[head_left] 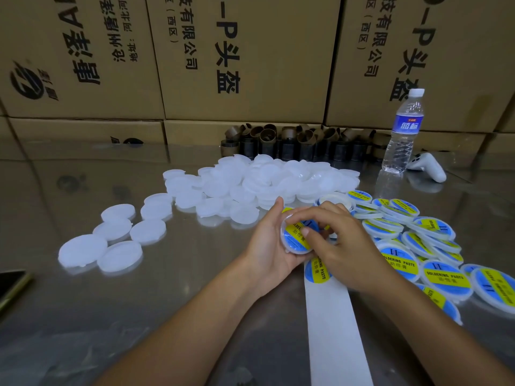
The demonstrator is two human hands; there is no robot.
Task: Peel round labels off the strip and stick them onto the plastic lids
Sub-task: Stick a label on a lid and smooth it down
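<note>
The lid point(284, 235) looks light, thin and slightly bendy, with a smooth, probably slippery face, so it is best held by the rim, leaving the top free. The label point(296, 237) is flimsy and sticky and would likely crease if pressed unevenly

The left hand point(266, 243) cups the lid from below and the left, palm turned inward, its fingers wrapped round the edge. It is raised just above the table point(195, 274), over the near end of the strip point(334, 330). The right hand point(348, 246) arches over the lid, fingers curled across the far rim while the thumb point(306, 232) presses down on the label. Both forearms reach in from below. Blank lids point(250, 185) lie heaped behind, and finished lids point(443, 274) are piled to the right
</note>
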